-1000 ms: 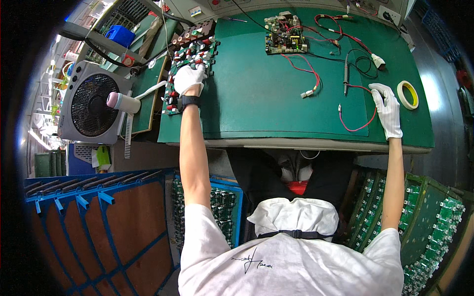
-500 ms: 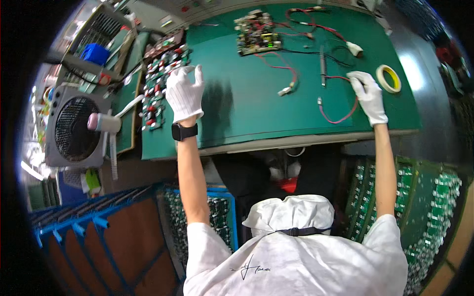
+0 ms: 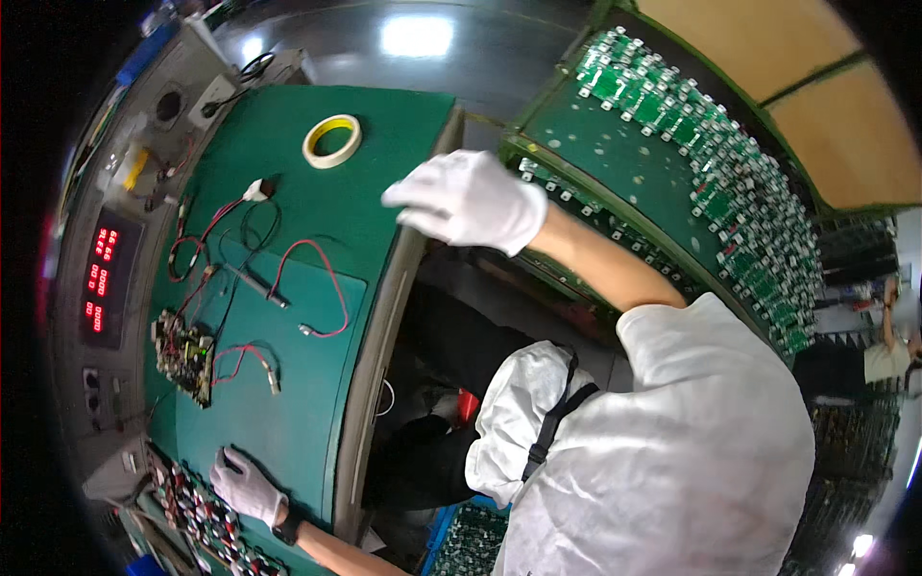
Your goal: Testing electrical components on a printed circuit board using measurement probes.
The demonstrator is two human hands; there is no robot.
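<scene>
My left hand (image 3: 248,488), in a white glove with a dark watch at the wrist, rests over the green mat beside a row of small populated circuit boards (image 3: 197,509). Its thumb and fingers are apart with nothing between them. My right hand (image 3: 466,202), also gloved and slightly blurred, is raised over the bench's front edge, fingers stretched out and empty. On the mat, a larger circuit board (image 3: 184,360) has wires attached. Near it lie a pen-shaped probe (image 3: 257,286) and a red cable (image 3: 344,298) with a small plug.
A roll of tape (image 3: 331,142) lies on the mat. Beyond my right hand stands a green-framed rack (image 3: 615,144) carrying many small green boards (image 3: 706,173). A panel with red digits (image 3: 104,278) borders the bench. Another person (image 3: 888,355) appears at the far right.
The view has swung to the right, toward the rack. My right hand has left the area by the red cable and moved out past the bench edge. My left hand stays near the small boards.
</scene>
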